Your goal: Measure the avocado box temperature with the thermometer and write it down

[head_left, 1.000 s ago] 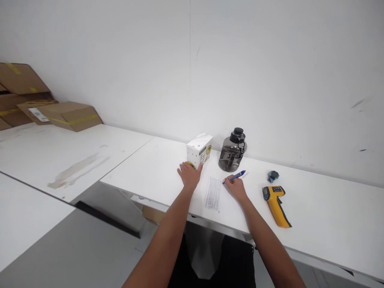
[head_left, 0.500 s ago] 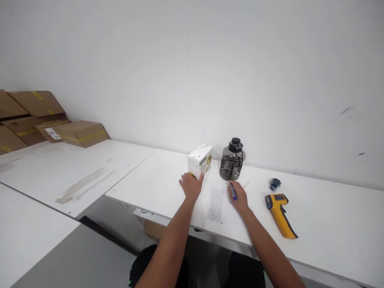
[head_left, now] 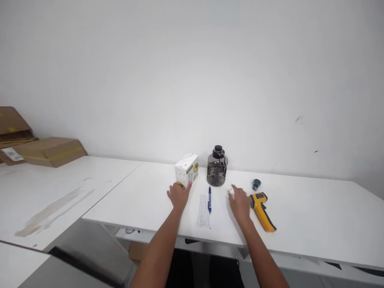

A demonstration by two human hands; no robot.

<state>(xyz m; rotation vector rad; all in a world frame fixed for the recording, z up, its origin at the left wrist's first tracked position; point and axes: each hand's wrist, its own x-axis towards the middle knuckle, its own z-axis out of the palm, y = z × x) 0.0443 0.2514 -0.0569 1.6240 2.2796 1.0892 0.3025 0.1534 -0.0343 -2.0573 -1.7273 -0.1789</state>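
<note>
A white bench [head_left: 300,208] runs along a white wall. The left hand [head_left: 177,195], fingers spread, touches the box [head_left: 186,170]. The right hand [head_left: 240,202] lies empty and flat beside the thermometer [head_left: 261,206]; the pen [head_left: 209,199] rests on the paper [head_left: 203,210] between the hands.

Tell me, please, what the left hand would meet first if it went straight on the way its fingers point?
The left hand already seems to touch the white box, so it would likely press into that first; depth is hard to judge.

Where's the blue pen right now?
The blue pen lies on the white table along the right edge of the printed paper slip, just in front of the dark water jug, between both hands.
</note>
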